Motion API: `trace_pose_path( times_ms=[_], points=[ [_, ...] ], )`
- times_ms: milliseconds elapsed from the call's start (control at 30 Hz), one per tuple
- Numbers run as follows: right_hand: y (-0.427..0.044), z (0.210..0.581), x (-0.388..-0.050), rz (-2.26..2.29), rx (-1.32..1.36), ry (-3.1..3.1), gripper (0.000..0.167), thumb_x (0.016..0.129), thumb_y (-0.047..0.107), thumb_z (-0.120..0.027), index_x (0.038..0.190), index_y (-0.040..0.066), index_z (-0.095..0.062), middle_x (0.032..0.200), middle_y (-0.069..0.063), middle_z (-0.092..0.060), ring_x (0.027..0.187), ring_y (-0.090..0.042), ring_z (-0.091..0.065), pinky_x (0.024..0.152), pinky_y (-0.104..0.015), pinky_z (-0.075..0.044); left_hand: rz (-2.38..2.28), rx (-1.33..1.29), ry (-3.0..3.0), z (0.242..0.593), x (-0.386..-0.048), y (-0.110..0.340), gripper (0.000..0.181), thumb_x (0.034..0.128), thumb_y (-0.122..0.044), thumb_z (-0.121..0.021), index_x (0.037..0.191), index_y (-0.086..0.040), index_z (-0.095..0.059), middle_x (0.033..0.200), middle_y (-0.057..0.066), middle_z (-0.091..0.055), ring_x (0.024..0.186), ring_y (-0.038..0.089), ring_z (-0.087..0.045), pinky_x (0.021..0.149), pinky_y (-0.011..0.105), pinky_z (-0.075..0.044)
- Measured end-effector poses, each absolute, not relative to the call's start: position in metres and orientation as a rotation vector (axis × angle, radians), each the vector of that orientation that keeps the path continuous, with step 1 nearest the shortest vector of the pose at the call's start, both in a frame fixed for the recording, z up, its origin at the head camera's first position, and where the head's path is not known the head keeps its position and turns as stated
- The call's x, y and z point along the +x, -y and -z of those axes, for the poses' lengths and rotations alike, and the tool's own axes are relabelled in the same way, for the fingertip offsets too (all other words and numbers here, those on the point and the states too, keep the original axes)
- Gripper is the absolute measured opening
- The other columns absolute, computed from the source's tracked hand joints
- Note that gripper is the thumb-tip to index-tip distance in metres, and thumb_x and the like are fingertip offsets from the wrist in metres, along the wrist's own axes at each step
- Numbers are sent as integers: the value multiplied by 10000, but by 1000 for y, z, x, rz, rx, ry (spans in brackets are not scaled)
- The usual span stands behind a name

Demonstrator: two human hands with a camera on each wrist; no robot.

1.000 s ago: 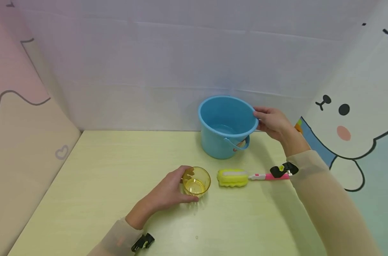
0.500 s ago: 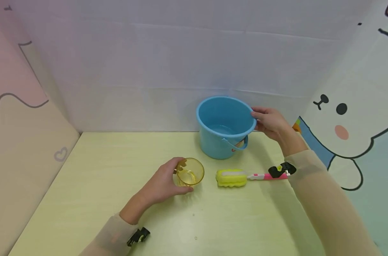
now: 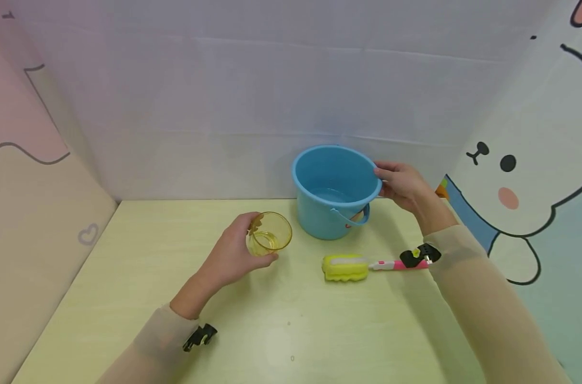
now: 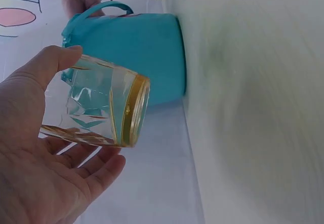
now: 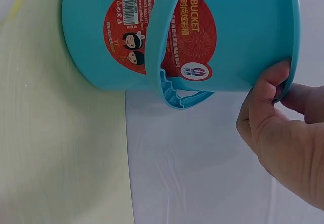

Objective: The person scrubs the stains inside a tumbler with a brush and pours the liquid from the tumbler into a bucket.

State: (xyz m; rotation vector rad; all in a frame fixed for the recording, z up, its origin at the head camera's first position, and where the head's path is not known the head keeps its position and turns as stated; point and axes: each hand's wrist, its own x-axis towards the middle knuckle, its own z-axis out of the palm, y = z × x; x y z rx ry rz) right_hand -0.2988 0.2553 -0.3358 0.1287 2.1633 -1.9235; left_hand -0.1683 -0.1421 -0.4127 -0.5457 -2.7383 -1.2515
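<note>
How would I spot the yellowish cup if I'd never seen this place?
Find the pale table, then the blue bucket near its back edge. Left of that and nearer the person, the left hand grips the cup. Unlike the opaque bucket and yellow brush, it is see-through.

Blue bucket [image 3: 315, 218] and sponge brush [image 3: 350, 268] on a pale table [image 3: 142, 266]

On my feed I have a light yellow-green tabletop with faint streaks. Right of centre, close to the back edge, the bucket stands upright, its bail [image 5: 159, 36] hanging down the side. Nearer my head camera, the brush lies with its yellow head to the left and its pink-and-white handle [image 3: 389, 265] running right, partly hidden. Two tiny spots [image 3: 292, 358] mark the surface towards the front.
</note>
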Motion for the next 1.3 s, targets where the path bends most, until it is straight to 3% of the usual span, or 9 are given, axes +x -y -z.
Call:
trace_pose_path(
  times_ms=[333, 667, 1000, 1300],
  points=[
    [-255, 337, -299, 1925, 128, -2179, 563, 1136, 212, -508, 1644, 25, -353, 1545, -201, -463, 1030, -147, -704, 855, -269, -604, 1177, -515, 2698, 396, -194, 154, 940, 792, -324, -945, 1521, -9, -442, 1418, 168, -542, 1263, 344, -549, 1050, 552, -494],
    [-257, 341, -301, 1933, 153, -2200, 554, 1134, 212, -514, 1636, 26, -373, 1559, -226, -463, 971, -144, -709, 794, -249, -609, 1138, -539, 2664, 378, -218, 158, 932, 792, -290, -944, 1523, 3, -445, 1428, 177, -521, 1277, 345, -527, 1065, 552, -480],
    [-256, 340, -300, 1910, 147, -2206, 558, 1141, 229, -491, 1651, 48, -354, 1567, -189, -474, 1271, -314, -624, 927, -316, -598, 1019, -580, 2644, 354, -243, 157, 900, 814, -288, -919, 1517, 17, -446, 1427, 195, -516, 1290, 357, -504, 1068, 554, -482],
    [-253, 340, -301, 1911, 131, -2213, 554, 1143, 217, -492, 1648, 39, -353, 1572, -203, -471, 1116, -214, -694, 931, -315, -597, 962, -568, 2655, 336, -258, 149, 922, 802, -285, -929, 1538, -21, -439, 1391, 178, -511, 1241, 340, -501, 1052, 538, -487]
  ],
)
